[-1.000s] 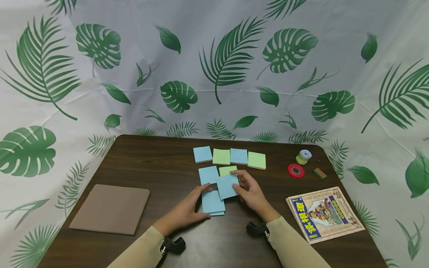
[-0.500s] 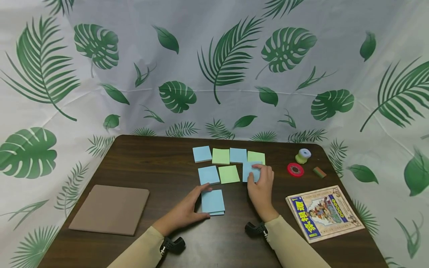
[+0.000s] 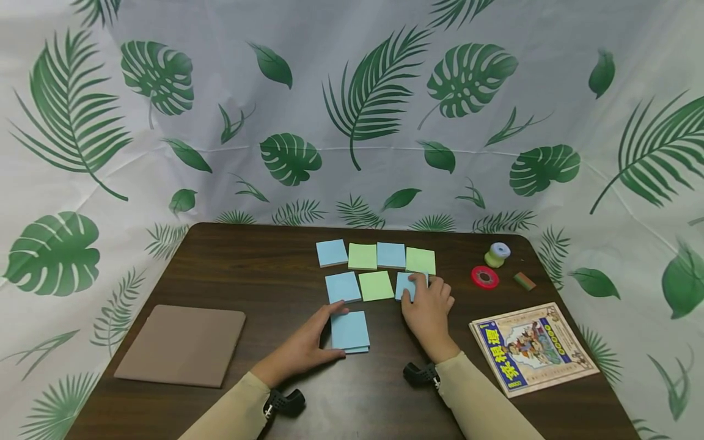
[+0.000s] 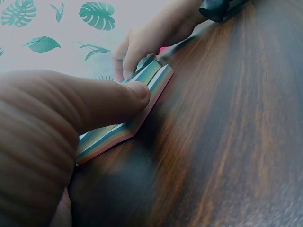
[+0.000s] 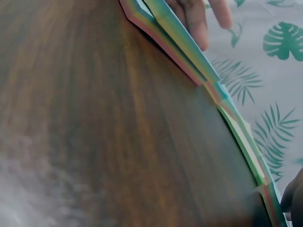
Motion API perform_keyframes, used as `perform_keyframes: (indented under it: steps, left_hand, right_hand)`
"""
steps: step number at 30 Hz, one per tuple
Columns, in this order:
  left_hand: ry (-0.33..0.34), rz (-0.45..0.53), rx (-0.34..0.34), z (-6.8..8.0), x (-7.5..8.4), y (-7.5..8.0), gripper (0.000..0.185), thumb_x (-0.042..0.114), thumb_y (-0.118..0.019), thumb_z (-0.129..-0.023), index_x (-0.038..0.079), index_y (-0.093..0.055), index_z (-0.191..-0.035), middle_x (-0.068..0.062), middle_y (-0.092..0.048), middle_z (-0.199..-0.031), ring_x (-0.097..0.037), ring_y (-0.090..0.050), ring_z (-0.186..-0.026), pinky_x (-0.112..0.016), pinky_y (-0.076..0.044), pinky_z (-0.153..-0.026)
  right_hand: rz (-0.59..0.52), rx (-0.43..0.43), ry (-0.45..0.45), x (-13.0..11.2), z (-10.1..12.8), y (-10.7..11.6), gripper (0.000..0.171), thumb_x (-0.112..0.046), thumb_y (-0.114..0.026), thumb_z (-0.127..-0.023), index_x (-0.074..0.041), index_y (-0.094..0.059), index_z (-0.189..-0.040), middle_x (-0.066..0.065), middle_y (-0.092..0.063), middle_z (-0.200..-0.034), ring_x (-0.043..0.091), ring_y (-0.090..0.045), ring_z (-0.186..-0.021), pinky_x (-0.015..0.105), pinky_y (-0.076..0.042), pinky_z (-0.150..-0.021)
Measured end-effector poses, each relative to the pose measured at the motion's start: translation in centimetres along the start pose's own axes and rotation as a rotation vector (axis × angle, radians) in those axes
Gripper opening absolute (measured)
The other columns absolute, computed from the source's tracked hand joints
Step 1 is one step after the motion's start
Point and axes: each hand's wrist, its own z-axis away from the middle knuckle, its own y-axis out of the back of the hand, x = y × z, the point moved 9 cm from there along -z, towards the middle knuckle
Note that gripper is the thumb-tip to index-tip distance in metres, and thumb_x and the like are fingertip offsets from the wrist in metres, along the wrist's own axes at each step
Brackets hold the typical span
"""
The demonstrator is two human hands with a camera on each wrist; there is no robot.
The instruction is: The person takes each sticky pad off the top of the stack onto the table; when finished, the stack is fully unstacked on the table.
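Blue sticky note pads (image 3: 352, 330) lie in a small stack at the middle of the table. My left hand (image 3: 302, 342) grips this stack from its left side, with the thumb at the near edge and fingers at the far edge. The left wrist view shows the thumb (image 4: 113, 104) against the stack's layered, coloured side. Farther right, my right hand (image 3: 429, 311) holds a single blue sticky note pad (image 3: 403, 283) at the right end of the second row. Its thumb and index finger are on the pad, and the hand covers part of it.
A back row alternates blue pads (image 3: 332, 252) and green pads (image 3: 363, 256). The second row has a blue pad (image 3: 342, 287) and a green pad (image 3: 376, 285). A brown board (image 3: 181, 345) lies left; an illustrated box (image 3: 536, 348), tape roll (image 3: 497, 255), red ring (image 3: 485, 278) and striped block (image 3: 525, 282) lie right.
My right hand has carried a blue pad from above the stack to the right and set it beside the green pad in the second row. The left hand has stayed at the stack.
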Motion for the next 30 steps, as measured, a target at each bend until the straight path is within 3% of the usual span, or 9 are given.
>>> perform_keyframes:
  steps: [4,9,14,17,20,24,27,30]
  left_hand:
    - [0.006,0.004,-0.006,-0.1,-0.1,-0.1,0.104,0.020,-0.094,-0.088,0.009,-0.030,-0.170,-0.004,-0.057,-0.162,-0.022,-0.052,-0.151,-0.043,-0.042,-0.125]
    - [0.010,0.002,-0.005,-0.1,-0.2,-0.1,0.104,0.021,-0.094,-0.088,0.010,-0.030,-0.170,-0.002,-0.056,-0.162,-0.022,-0.051,-0.151,-0.043,-0.041,-0.126]
    - [0.013,-0.003,-0.009,-0.1,-0.2,-0.1,0.104,0.022,-0.094,-0.089,0.008,-0.030,-0.170,-0.002,-0.056,-0.162,-0.022,-0.051,-0.152,-0.045,-0.041,-0.126]
    - [0.012,0.004,-0.005,-0.1,-0.2,-0.1,0.104,0.022,-0.094,-0.088,0.012,-0.030,-0.170,-0.001,-0.056,-0.162,-0.021,-0.051,-0.152,-0.041,-0.040,-0.127]
    - [0.006,0.013,0.004,-0.1,-0.2,0.0,0.104,0.022,-0.094,-0.088,0.015,-0.030,-0.170,0.000,-0.057,-0.162,-0.021,-0.052,-0.151,-0.037,-0.039,-0.127]
    - [0.005,0.014,0.004,-0.1,-0.1,0.1,0.104,0.022,-0.094,-0.088,0.015,-0.030,-0.170,0.000,-0.057,-0.162,-0.021,-0.052,-0.151,-0.039,-0.040,-0.127]
    - [0.011,0.003,-0.005,-0.1,-0.1,0.0,0.104,0.024,-0.093,-0.089,0.015,-0.029,-0.170,0.000,-0.056,-0.162,-0.022,-0.051,-0.151,-0.044,-0.042,-0.125]
    - [0.016,-0.007,-0.012,0.0,-0.1,0.0,0.103,0.025,-0.093,-0.090,0.014,-0.028,-0.170,0.000,-0.055,-0.163,-0.022,-0.052,-0.151,-0.047,-0.044,-0.123]
  right_hand:
    - [0.018,-0.029,-0.018,0.3,0.0,-0.1,0.026,-0.023,-0.065,-0.105,-0.011,-0.065,-0.128,0.030,-0.045,-0.144,0.050,-0.038,-0.129,0.062,-0.030,-0.094]
    - [-0.016,-0.008,0.002,0.1,-0.1,0.0,0.024,-0.020,-0.067,-0.104,-0.009,-0.066,-0.125,0.028,-0.047,-0.139,0.048,-0.039,-0.124,0.061,-0.028,-0.092]
    - [-0.106,0.070,0.153,-1.2,-0.1,0.5,0.021,-0.013,-0.071,-0.100,-0.007,-0.072,-0.120,0.022,-0.054,-0.127,0.046,-0.046,-0.117,0.060,-0.030,-0.092]
    - [-0.198,0.061,0.287,-2.6,0.1,0.5,0.024,-0.011,-0.070,-0.101,-0.007,-0.072,-0.125,0.017,-0.056,-0.122,0.034,-0.053,-0.107,0.051,-0.039,-0.093]
    - [-0.349,-0.036,0.401,-4.1,0.7,0.0,0.026,-0.012,-0.070,-0.104,-0.008,-0.071,-0.131,0.014,-0.057,-0.119,0.020,-0.054,-0.089,0.037,-0.048,-0.079]
    - [-0.510,-0.293,0.493,-5.8,2.1,-1.7,0.031,-0.020,-0.076,-0.104,-0.015,-0.070,-0.134,0.009,-0.059,-0.111,0.011,-0.050,-0.073,0.026,-0.047,-0.064]
    - [-0.485,-0.464,0.514,-6.5,3.2,-2.9,0.044,-0.032,-0.084,-0.099,-0.027,-0.068,-0.140,0.004,-0.059,-0.109,0.008,-0.049,-0.073,0.023,-0.046,-0.064]
    - [-0.341,-0.546,0.536,-6.9,4.0,-3.6,0.066,-0.052,-0.089,-0.089,-0.038,-0.062,-0.148,-0.004,-0.056,-0.118,0.007,-0.050,-0.078,0.023,-0.046,-0.068]
